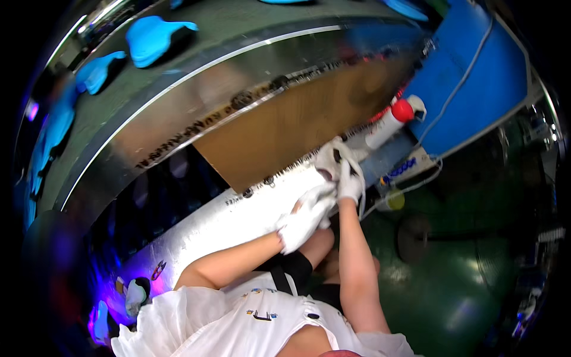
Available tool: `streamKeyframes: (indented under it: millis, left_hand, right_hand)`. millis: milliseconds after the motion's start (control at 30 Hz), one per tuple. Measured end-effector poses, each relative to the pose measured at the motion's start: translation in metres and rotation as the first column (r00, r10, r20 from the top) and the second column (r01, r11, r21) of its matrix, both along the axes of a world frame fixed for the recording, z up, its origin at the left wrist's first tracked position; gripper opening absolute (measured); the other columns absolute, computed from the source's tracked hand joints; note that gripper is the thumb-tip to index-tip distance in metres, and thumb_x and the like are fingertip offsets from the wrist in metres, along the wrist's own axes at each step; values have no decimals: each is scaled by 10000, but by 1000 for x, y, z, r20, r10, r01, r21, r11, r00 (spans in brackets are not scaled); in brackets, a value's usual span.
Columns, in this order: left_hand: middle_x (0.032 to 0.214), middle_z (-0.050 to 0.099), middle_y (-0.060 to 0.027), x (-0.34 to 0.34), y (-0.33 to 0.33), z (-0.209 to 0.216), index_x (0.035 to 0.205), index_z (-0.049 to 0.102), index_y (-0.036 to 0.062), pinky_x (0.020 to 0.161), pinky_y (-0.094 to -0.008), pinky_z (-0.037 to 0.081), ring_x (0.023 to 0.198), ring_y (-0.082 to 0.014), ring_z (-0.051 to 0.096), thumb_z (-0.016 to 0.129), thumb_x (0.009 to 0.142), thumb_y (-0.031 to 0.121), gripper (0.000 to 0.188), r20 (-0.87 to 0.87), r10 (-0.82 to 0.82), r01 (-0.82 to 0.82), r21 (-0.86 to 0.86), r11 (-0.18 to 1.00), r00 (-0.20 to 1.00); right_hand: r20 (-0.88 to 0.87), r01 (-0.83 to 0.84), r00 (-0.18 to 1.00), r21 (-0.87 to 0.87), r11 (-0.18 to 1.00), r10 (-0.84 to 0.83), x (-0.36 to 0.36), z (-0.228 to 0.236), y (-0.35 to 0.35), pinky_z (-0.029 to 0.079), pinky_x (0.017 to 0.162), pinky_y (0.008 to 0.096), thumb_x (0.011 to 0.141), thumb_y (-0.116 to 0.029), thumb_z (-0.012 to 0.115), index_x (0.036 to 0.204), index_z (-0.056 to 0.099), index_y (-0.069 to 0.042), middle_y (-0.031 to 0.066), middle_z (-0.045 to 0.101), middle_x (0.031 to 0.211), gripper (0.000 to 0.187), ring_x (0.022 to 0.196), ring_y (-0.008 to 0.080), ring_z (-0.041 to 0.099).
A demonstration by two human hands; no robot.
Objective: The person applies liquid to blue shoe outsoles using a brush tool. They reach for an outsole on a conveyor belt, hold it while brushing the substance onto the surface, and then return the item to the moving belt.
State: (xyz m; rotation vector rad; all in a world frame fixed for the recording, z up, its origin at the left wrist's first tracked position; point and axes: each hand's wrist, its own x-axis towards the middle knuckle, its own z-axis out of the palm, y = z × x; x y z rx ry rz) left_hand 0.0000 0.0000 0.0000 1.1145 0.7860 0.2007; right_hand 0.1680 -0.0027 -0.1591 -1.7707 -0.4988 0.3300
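Both my hands wear white gloves and are close together at the right end of a bright metal bench (pixel 208 238). My right hand (pixel 350 183) is closed on a crumpled off-white cloth (pixel 328 159), with a dark patch showing beside the fingers. Just left of it and nearer my body is my left hand (pixel 306 219), its fingers smeared by motion. Whether the left hand grips anything cannot be made out. Beyond the cloth, to the right, a white bottle with a red cap (pixel 386 128) leans in the view.
A brown board (pixel 303 125) lies along the bench. Behind it, a dark green belt (pixel 232 21) carries blue shaped pieces (pixel 151 40). A blue panel (pixel 464 77) with a grey cable stands at right. Red-handled snips (pixel 158 271) lie at lower left.
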Motion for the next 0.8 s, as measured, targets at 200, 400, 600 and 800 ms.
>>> streamKeyframes:
  millis: [200,400,600,800]
  left_hand:
    - [1083,644,-175,-36,45,50,1169,613,36,864,-412,526,965,-345,638,688,824,86,357,101,-165,-80,989,127,981]
    - [1166,608,-187,-67,109,217,1199,577,61,923,-447,485,1085,-371,586,600,890,276,377,-27,431,261,830,-492,902]
    - [953,684,-184,-76,171,236,947,674,23,766,-446,530,867,-360,670,555,897,226,240,-269,753,540,831,-133,600]
    - [1065,662,-116,-131,104,200,1033,680,83,905,-350,482,998,-286,627,763,752,92,293,415,212,-348,891,-291,885]
  right_hand:
    - [-272,128,962,323,938,-38,61,-2,1,488,610,238,927,-302,625,1154,624,27,81,665,1073,400,845,160,649]
    - [-383,128,924,296,947,-5,42,23,-4,464,548,224,940,-269,611,1186,601,5,71,661,1020,368,764,138,628]
    - [-445,77,888,392,917,115,52,6,1,506,719,285,919,-165,646,1224,585,-44,87,615,1134,333,955,176,607]
    - [-541,214,838,455,864,77,58,6,-19,536,792,334,879,-66,680,1225,590,-46,105,611,1143,358,1009,222,600]
